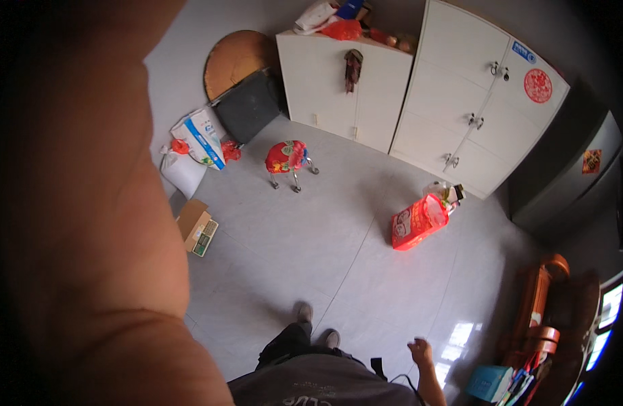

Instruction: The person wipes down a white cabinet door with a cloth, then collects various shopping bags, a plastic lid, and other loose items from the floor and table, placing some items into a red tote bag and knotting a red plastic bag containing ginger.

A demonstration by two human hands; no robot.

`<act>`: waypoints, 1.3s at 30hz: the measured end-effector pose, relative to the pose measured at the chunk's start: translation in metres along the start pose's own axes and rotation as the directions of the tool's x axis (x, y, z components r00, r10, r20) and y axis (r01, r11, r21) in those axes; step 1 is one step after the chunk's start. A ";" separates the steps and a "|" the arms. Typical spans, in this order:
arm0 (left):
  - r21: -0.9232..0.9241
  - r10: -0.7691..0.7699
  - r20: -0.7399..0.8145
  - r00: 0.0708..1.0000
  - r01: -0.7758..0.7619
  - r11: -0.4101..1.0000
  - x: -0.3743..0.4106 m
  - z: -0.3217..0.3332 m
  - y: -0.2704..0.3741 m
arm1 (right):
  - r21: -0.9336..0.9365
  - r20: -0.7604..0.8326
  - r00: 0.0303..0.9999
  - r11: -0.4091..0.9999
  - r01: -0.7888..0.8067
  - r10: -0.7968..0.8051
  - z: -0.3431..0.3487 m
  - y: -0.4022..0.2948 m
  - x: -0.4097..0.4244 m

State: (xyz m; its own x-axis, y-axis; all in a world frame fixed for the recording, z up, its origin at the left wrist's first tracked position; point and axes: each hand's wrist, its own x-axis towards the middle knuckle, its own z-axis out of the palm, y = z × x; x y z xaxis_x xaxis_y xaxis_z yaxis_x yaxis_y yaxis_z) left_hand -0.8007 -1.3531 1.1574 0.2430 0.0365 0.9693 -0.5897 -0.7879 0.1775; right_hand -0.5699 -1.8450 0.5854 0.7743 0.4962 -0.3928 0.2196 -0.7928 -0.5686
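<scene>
Blurred and very close to the lens, my left hand (118, 243) with part of the arm fills the left side of the view. Its fingers cannot be made out, so what it touches is hidden. My right hand (421, 350) hangs low beside my body, loosely curled, with nothing visible in it. I stand on a grey tiled floor (291, 243) in dark trousers and a dark shirt (321, 380). A red shopping bag (418, 223) stands ahead to the right, with bottles or packages behind it. Farther off is a stool (288, 160) with a red floral cover and metal legs.
White cabinets (342, 91) and a taller white cupboard (458, 96) line the far wall, beside a dark refrigerator (570, 167). Sacks (202, 134), a round board (240, 58) and a cardboard box (195, 226) are at left. Wooden furniture (532, 299) and a blue box (489, 383) stand right.
</scene>
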 end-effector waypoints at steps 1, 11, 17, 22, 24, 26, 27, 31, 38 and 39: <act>-0.001 -0.002 -0.010 1.000 0.002 1.000 0.002 -0.001 -0.011 | 0.080 0.032 0.998 0.995 -0.062 0.060 -0.009 -0.034 0.010; 0.275 -0.684 0.109 0.721 0.639 0.718 -0.068 -0.036 -0.167 | -0.049 0.247 0.955 0.983 0.178 -0.161 0.013 -0.235 0.119; 0.664 -0.959 0.282 -0.042 0.730 0.163 -0.463 -0.104 -0.234 | -0.067 0.367 0.896 0.953 0.294 -0.251 0.011 -0.294 0.190; 0.777 -0.592 0.477 -0.650 0.626 -0.061 -0.552 -0.112 -0.175 | -0.086 0.338 0.926 0.975 0.207 -0.167 -0.030 -0.338 0.228; 0.769 -0.549 0.401 -0.733 0.595 -0.233 -0.548 -0.104 -0.190 | -0.027 0.440 0.881 0.978 0.206 -0.173 -0.033 -0.338 0.263; 0.748 -0.537 0.322 -0.779 0.558 -0.360 -0.542 -0.096 -0.218 | -0.010 0.561 0.797 0.960 0.279 -0.226 -0.045 -0.366 0.300; 0.734 -0.545 0.289 -0.787 0.548 -0.402 -0.540 -0.090 -0.237 | 0.090 0.590 0.778 0.975 0.202 -0.216 -0.047 -0.370 0.321; 0.627 -0.625 0.156 -0.765 0.565 -0.536 -0.516 -0.057 -0.324 | 0.211 0.628 0.730 0.962 0.174 -0.270 -0.095 -0.441 0.397; 0.331 -0.810 -0.034 -0.586 0.758 -0.562 -0.424 0.003 -0.498 | 0.201 0.871 0.456 0.979 0.011 -0.184 -0.140 -0.473 0.541; 0.305 -0.821 -0.046 -0.569 0.774 -0.554 -0.412 0.008 -0.516 | 0.196 0.895 0.421 0.978 -0.072 -0.148 -0.149 -0.483 0.554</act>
State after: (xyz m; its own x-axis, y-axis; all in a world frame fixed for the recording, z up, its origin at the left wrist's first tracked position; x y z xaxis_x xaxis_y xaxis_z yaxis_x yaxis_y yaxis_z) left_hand -0.5904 -0.9670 0.6646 0.3102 0.6545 -0.6895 0.7501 0.2770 0.6005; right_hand -0.1589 -1.2405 0.7499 -0.2378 0.6430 -0.7280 0.0425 -0.7419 -0.6692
